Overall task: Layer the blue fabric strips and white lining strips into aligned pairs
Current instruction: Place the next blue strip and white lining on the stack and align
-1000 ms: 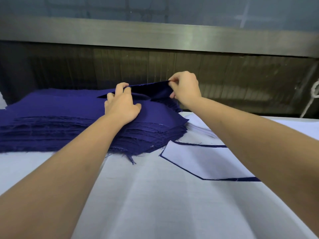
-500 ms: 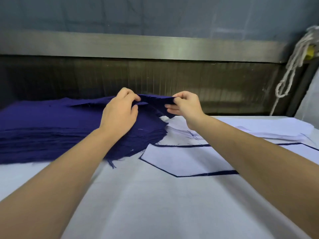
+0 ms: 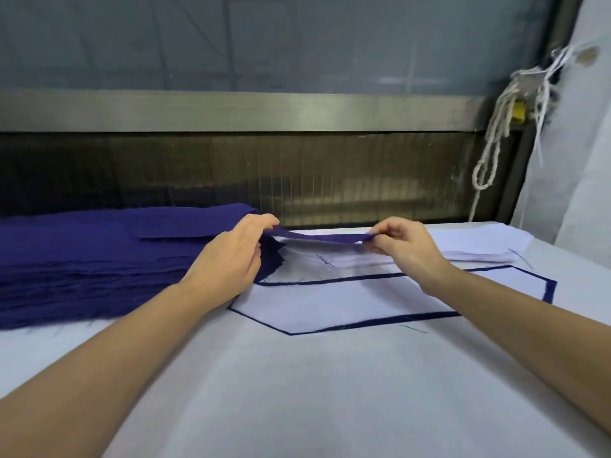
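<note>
Two bare hands hold one blue fabric strip (image 3: 324, 238) in the air. The left hand (image 3: 231, 259) pinches its left end between thumb and curled fingers, and the right hand (image 3: 406, 249) pinches its right end the same way. The strip's long axis runs left to right across the view; it is seen nearly edge-on and sags a little in the middle. It hangs just above the far part of the white-covered table (image 3: 297, 391), between two piles. One thick stack of blue strips (image 3: 99, 259) lies on the left under the left wrist, and one low stack of white lining strips (image 3: 469, 247) lies on the right; the layers in either are too fine to count. Nearer the person lies one finished pair (image 3: 363, 302): a white lining piece on a blue piece, with a thin blue border showing all round it. The pair also lies left to right, and its left end tapers to a point. Behind the table runs a metal rail (image 3: 231, 110). At the far right hangs a looped white cord (image 3: 492, 153), beside what may be a small yellow tag (image 3: 519, 111), too blurred to read.
</note>
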### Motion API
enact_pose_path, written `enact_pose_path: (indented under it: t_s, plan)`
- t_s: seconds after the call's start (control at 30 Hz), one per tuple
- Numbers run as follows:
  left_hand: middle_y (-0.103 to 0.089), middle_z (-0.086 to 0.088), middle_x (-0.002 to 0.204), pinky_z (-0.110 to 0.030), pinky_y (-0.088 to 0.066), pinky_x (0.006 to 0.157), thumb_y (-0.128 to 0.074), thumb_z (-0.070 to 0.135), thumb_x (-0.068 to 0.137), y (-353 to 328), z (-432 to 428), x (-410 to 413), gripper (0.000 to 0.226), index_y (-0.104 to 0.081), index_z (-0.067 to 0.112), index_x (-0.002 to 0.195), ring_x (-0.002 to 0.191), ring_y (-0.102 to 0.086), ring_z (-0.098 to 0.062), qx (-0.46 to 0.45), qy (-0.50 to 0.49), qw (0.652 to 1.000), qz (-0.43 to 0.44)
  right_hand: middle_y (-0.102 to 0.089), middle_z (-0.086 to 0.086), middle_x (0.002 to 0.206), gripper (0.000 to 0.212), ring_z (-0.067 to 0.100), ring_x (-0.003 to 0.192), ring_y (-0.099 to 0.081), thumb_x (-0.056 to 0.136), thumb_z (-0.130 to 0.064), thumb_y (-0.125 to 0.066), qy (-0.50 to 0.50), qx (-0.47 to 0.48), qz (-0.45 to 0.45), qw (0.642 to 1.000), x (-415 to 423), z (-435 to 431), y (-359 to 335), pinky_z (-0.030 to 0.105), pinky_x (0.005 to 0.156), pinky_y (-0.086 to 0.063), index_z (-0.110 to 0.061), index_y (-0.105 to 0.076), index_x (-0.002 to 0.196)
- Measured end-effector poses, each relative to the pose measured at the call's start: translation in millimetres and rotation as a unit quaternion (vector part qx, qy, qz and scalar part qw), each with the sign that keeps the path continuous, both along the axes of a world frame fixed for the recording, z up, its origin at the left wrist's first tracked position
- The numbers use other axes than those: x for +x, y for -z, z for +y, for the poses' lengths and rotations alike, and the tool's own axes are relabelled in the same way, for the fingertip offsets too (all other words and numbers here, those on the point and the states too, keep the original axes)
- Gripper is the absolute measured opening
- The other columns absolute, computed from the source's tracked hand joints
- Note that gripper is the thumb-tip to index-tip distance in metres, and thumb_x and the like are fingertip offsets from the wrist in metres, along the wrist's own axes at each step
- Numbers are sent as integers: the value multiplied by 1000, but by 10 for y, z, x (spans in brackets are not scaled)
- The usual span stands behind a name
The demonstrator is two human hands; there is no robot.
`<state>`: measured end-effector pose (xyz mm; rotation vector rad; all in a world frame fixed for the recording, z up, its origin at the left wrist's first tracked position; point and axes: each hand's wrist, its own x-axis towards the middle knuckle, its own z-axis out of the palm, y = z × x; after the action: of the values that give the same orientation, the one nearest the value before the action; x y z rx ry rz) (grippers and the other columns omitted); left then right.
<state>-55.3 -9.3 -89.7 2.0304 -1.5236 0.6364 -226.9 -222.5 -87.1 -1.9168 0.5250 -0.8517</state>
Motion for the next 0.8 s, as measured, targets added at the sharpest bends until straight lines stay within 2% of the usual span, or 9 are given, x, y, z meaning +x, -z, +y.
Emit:
enact_pose_path:
  t_s: [0.1,0.3,0.4,0.53,0.67,0.8]
  plan:
    - [-51,-3,128,-48,-51,69,-48,2,90,28,8,8,50,-38,17,136,84,-63,-28,17,-22,1000,-7,-69,15,92,19,32,94,-65,87,0,-53,21,-13,19,1000,-240,-106,63,45,94,-51,-12,-66,83]
    - [-56,-7,127,-46,-49,78,-54,4,87,31,-23,-6,56,-39,16,140,97,-60,-32,29,-81,996,-33,-70,6,87,25,21,91,-68,87,3,-52,38,-16,3,999,-548,-297,117,40,95,-50,-16,-64,78]
    - [-57,-10,127,-45,-46,84,-55,9,89,42,-28,-14,53,-41,13,140,100,-59,-34,31,-109,993,-41,-70,6,87,25,23,91,-67,87,3,-53,47,-28,9,998,-672,-384,115,42,96,-49,-17,-65,77]
    - [-54,-7,133,-41,-38,89,-44,22,97,71,-38,-11,43,-44,16,139,105,-56,-31,40,-151,986,-55,-69,2,83,25,16,82,-65,86,4,-53,61,-38,14,997,-820,-481,101,39,95,-50,-16,-65,76]
    - [-51,-4,135,-43,-34,91,-36,32,99,95,-60,-18,41,-49,20,135,107,-53,-32,40,-199,979,-25,-68,14,94,27,30,94,-63,87,4,-46,86,-46,27,995,-925,-570,124,40,95,-48,-13,-66,80]
    - [-52,-4,132,-43,-32,95,-33,34,99,58,-90,-8,40,-56,18,127,116,-47,-30,48,-208,976,34,-67,12,93,28,31,95,-63,90,0,-40,89,-35,13,995,-959,-639,150,30,87,-48,-7,-67,83]
